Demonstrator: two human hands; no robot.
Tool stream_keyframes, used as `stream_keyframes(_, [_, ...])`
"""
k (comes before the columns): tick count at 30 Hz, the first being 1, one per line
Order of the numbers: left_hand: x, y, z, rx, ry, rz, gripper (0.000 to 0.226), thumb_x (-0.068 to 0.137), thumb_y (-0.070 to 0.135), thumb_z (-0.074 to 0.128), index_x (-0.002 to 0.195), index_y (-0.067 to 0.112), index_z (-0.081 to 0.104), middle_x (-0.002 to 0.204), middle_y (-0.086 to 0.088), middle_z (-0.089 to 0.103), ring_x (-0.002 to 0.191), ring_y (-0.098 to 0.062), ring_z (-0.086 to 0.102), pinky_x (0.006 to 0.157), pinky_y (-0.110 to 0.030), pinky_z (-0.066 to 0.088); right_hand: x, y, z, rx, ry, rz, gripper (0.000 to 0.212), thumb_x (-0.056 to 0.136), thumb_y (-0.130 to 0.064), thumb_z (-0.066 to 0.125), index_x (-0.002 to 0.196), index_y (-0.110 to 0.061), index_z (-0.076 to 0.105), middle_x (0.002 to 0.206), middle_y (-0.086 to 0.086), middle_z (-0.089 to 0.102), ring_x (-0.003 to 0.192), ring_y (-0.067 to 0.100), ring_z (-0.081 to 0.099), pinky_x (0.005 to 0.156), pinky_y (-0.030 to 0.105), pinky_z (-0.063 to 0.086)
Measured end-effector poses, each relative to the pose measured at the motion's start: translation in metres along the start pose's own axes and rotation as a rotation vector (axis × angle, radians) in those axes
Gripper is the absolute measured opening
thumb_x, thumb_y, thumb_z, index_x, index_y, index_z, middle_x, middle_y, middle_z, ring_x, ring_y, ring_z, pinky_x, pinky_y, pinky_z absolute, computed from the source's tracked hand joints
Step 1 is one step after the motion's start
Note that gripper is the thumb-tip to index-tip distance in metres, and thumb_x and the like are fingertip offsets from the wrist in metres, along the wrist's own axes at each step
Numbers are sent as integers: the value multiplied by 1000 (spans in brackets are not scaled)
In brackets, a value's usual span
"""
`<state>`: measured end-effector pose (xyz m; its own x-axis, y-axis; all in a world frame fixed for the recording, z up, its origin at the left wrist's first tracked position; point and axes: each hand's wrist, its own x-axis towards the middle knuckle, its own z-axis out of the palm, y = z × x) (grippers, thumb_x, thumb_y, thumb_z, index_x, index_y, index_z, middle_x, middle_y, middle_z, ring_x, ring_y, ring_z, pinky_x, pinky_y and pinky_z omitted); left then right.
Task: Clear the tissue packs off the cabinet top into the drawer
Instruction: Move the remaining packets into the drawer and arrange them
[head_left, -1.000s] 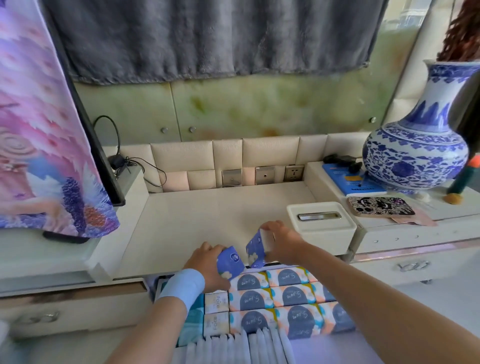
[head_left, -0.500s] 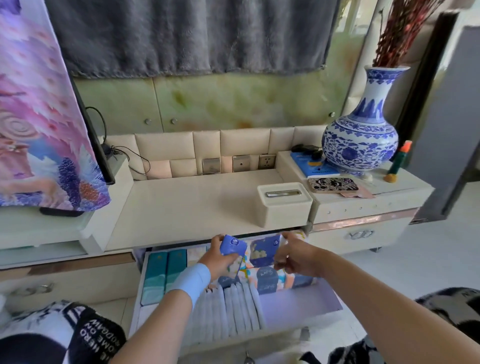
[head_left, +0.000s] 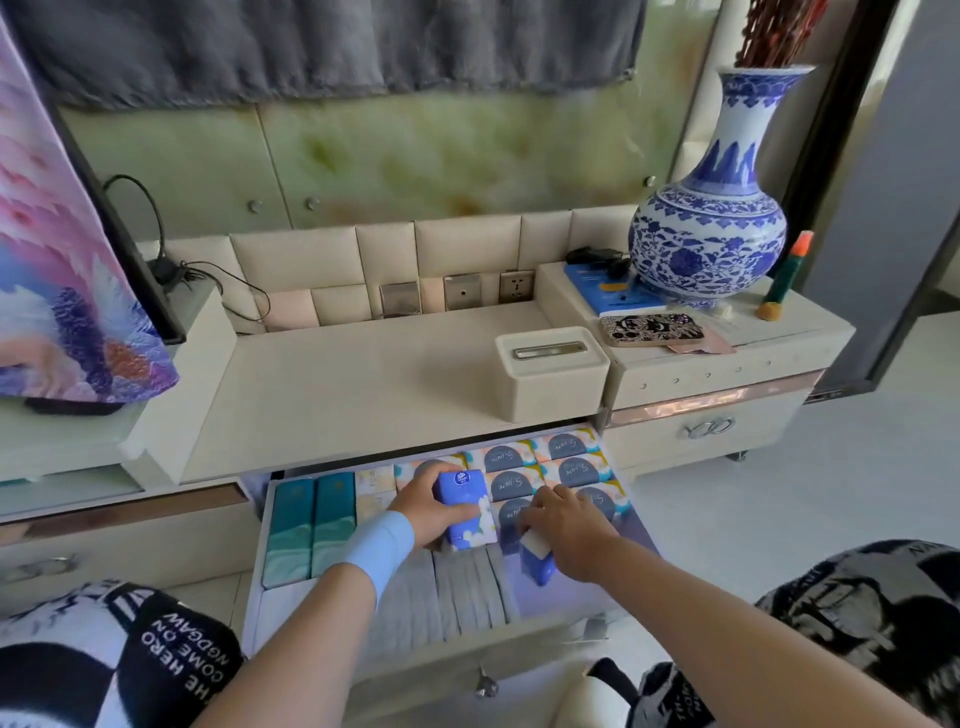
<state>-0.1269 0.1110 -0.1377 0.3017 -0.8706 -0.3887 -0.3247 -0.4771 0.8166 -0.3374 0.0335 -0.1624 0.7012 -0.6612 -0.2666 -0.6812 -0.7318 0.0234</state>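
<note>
The open drawer (head_left: 257, 577) below the cabinet top (head_left: 337, 395) holds rows of tissue packs (head_left: 571, 467), teal boxes and white folded tissues. My left hand (head_left: 423, 506) grips a blue tissue pack (head_left: 465, 509) upright over the drawer's middle. My right hand (head_left: 563, 525) holds a second blue pack (head_left: 537, 564) low in the drawer, just right of the white tissues; my fingers cover most of it.
A white tissue box (head_left: 550, 374) stands on the cabinet top's right end. A blue-and-white vase (head_left: 711, 228), a phone case (head_left: 652, 327) and a blue book sit on the right cabinet. A framed picture (head_left: 67, 270) leans at left. My knees flank the drawer front.
Both hands have moved down from the cabinet's front edge into the drawer with the blue packs. The view has pulled back, and more of the drawer shows.
</note>
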Motion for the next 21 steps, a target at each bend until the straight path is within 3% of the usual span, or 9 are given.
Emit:
stream_keyframes(5, [8,-6,-2,-23,47,-23,43,65,38,65,108,37,55,107,-2,65,96,-30,66,63,-34,54,15,-4,22,-11,-43,-164,58,84,-2,64,130,-34,49,135,4,37,125,28,41,85,41,48])
stream_keyframes(9, [14,-13,-2,3,93,-22,31,78,22,72,99,36,54,102,7,64,96,-22,64,81,-32,52,28,-6,35,-55,29,-212,59,85,-1,62,136,-24,43,139,5,38,123,29,44,87,42,48])
stream_keyframes(14, [18,-16,4,59,102,-33,45,77,18,72,116,28,52,106,1,64,94,-21,62,73,-26,47,39,-9,37,-73,50,28,50,90,-14,62,134,-21,39,129,6,47,109,27,60,77,38,48])
stream_keyframes(18, [20,-12,5,76,78,-11,45,75,19,75,116,24,57,108,1,66,89,-16,62,64,-20,47,45,-6,27,-1,-44,215,34,94,-25,55,127,-20,48,126,5,60,110,26,63,82,36,50])
stream_keyframes(21, [17,-1,9,30,96,18,42,72,26,80,108,25,58,104,4,64,83,-12,60,60,-18,43,46,-2,-3,478,-70,404,27,97,-27,46,117,-15,59,109,8,69,94,28,68,72,31,50])
